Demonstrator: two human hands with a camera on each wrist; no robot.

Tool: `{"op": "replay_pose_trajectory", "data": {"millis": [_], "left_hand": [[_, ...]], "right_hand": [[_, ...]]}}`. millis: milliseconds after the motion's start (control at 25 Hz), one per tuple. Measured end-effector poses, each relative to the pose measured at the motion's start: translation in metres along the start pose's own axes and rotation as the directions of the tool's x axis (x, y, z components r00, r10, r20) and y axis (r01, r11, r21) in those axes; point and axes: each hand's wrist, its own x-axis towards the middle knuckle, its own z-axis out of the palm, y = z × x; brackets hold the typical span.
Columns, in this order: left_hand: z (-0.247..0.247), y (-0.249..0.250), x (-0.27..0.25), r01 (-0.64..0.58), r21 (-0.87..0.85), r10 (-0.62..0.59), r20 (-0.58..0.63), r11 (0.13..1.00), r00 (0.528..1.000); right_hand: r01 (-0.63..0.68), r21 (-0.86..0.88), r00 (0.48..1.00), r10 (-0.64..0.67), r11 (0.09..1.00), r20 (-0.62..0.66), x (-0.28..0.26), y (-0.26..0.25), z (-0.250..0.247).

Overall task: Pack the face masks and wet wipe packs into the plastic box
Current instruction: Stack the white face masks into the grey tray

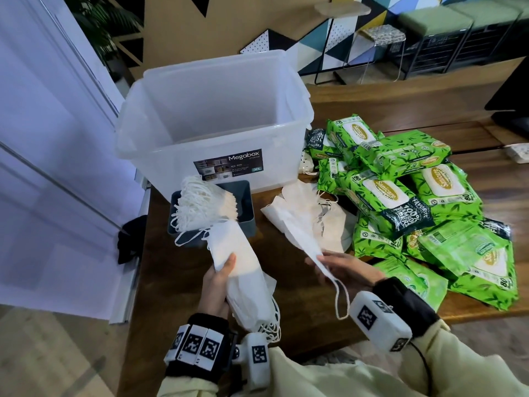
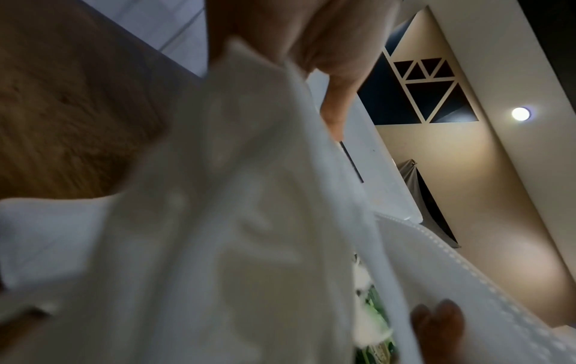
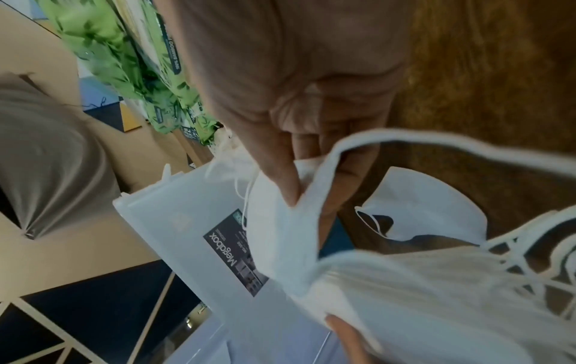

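Note:
My left hand [image 1: 219, 282] grips a thick stack of white face masks [image 1: 243, 270], held over the table's near edge; that stack [image 2: 233, 221] fills the left wrist view. My right hand [image 1: 340, 269] pinches the end of a single white mask [image 1: 303, 239] that trails from a loose pile of masks [image 1: 309, 210] on the table. The same mask [image 3: 280, 234] shows in the right wrist view under my thumb. The clear plastic box [image 1: 211, 156] stands open behind, nothing visible inside. Green wet wipe packs [image 1: 400, 196] lie heaped to the right.
A small dark grey bin [image 1: 243, 207] in front of the box holds more masks [image 1: 197, 199]. The wooden table [image 1: 286, 319] ends close on the left beside a white door [image 1: 43, 167]. Stools and a patterned wall [image 1: 343, 38] stand beyond.

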Motion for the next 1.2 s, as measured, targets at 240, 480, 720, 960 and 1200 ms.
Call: {"op": "replay_pose_trajectory", "data": {"millis": [240, 480, 720, 960, 1200], "left_hand": [[0.013, 0.003, -0.002, -0.030, -0.036, 0.031, 0.028, 0.999, 0.999], [0.010, 0.008, 0.000, -0.034, -0.001, 0.034, 0.073, 0.999, 0.997], [0.020, 0.010, -0.004, -0.011, -0.011, 0.012, 0.160, 1.000, 0.987], [0.031, 0.008, -0.003, 0.005, -0.077, 0.004, 0.118, 0.997, 0.993], [0.028, 0.015, -0.002, 0.008, -0.176, 0.014, 0.127, 0.984, 0.992]], "right_hand": [[0.006, 0.056, 1.000, -0.006, 0.998, -0.002, 0.009, 0.009, 0.008], [0.462, -0.305, 0.858, -0.506, 0.833, -0.082, 0.016, -0.004, 0.019], [0.757, -0.600, 0.535, -0.772, 0.259, 0.343, 0.027, -0.031, 0.038], [0.767, -0.585, 0.551, -0.738, 0.265, 0.389, 0.054, -0.022, 0.063], [0.717, -0.685, 0.553, -0.706, 0.132, 0.442, 0.076, -0.006, 0.073]]}}
